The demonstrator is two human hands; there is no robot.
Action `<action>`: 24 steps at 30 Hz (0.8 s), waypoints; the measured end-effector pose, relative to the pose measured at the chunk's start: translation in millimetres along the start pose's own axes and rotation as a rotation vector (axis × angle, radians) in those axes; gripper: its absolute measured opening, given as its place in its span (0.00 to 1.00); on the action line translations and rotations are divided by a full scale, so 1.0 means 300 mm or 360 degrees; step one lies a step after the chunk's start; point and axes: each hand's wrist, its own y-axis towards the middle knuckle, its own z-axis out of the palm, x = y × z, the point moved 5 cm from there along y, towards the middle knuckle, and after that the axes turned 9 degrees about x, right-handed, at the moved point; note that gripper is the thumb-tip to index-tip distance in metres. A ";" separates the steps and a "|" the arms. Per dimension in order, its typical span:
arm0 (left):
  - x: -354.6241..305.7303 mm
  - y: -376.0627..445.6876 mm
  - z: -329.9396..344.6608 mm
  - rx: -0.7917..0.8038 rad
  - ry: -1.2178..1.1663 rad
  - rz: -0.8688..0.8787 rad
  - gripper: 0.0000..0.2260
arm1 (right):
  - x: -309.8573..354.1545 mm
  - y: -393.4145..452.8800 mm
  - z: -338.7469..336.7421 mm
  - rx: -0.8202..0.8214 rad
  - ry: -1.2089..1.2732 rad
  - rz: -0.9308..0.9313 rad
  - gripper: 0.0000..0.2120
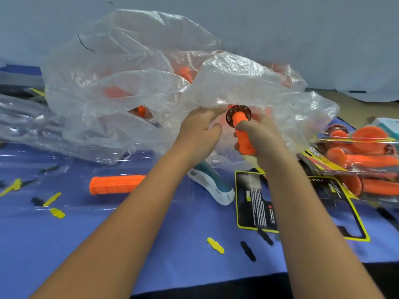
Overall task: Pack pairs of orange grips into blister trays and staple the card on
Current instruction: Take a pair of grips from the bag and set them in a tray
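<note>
My right hand [261,139] grips an orange grip [243,134] with a dark flange at its far end, just outside the mouth of a big clear plastic bag [133,83]. My left hand [199,130] holds the bag's edge beside it. More orange grips show through the bag. A second orange grip [116,184] lies in a clear blister tray [71,190] on the blue table, left of my left forearm. A black and yellow card [254,201] lies flat under my right forearm. A white and teal stapler [212,184] sits between my forearms.
Finished packs of orange grips [362,160] are piled at the right. Clear blister trays [21,121] are stacked at the far left. Small yellow and black plastic scraps [216,246] lie scattered over the blue table. A grey wall stands close behind the bag.
</note>
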 end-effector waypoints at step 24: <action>0.206 -0.374 -0.320 -0.0761 -0.0509 0.0184 0.16 | 0.035 -0.312 0.521 -0.0175 -0.0585 -0.1549 0.13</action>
